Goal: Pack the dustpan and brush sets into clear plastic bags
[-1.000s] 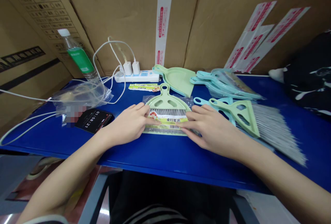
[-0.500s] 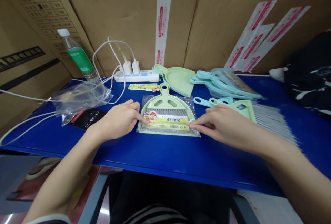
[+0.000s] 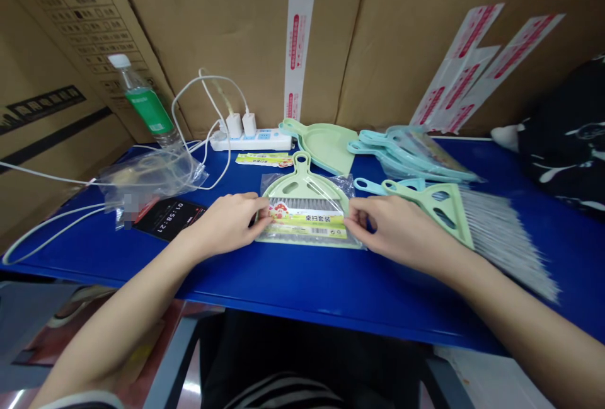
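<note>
A light green dustpan and brush set [image 3: 305, 190] lies flat in a clear plastic bag in front of me, its handle pointing away. Across its grey bristles sits a yellow and white paper label [image 3: 307, 222] printed with mushrooms. My left hand [image 3: 235, 223] pinches the left edge of the bagged set, thumb and fingers closed on it. On the other side my right hand [image 3: 390, 223] pinches the right edge in the same way. Just beyond my right hand are a green brush [image 3: 442, 207] with grey bristles and a blue brush handle [image 3: 371, 186].
Behind lie a green dustpan [image 3: 328, 144], bagged blue dustpans [image 3: 406, 154], spare labels [image 3: 265, 159] and a white power strip [image 3: 265, 139] with cables. On the left are a bottle [image 3: 149, 106], plastic bags [image 3: 151, 172] and a phone [image 3: 167, 218]. Cardboard [image 3: 227, 24] stands behind the blue table [image 3: 293, 283].
Both hands have gone from pointing fingertips at the label's ends to pinching the bag's side edges. The bagged set has stayed nearly in place.
</note>
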A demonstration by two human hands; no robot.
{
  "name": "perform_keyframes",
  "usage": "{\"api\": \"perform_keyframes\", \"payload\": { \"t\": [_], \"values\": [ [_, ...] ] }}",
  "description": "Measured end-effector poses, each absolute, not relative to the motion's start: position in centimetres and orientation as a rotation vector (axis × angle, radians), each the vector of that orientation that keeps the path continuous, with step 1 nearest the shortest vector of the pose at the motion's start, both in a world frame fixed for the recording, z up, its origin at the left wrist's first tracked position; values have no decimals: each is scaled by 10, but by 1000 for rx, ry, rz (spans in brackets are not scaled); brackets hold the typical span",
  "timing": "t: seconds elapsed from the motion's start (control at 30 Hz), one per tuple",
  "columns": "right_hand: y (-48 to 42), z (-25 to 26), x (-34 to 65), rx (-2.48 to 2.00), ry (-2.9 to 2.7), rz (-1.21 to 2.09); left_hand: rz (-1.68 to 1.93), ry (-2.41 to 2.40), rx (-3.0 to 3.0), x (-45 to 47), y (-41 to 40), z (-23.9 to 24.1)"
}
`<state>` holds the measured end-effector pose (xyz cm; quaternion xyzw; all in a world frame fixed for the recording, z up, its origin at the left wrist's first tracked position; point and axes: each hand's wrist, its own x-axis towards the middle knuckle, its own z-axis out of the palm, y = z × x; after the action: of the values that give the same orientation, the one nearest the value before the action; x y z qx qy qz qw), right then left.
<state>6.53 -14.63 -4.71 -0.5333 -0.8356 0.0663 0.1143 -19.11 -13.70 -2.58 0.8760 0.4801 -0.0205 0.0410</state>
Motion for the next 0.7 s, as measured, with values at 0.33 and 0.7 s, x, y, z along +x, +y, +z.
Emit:
{"api": "perform_keyframes", "payload": {
  "t": [0.33, 0.7],
  "values": [
    [-142, -54, 62, -1471, -2361, 359, -135, 1568, 2636, -189, -134, -36],
    [-140, -59, 65, -1369, -2346, 426, -114, 1583, 2560, -187, -132, -31]
  ]
}}
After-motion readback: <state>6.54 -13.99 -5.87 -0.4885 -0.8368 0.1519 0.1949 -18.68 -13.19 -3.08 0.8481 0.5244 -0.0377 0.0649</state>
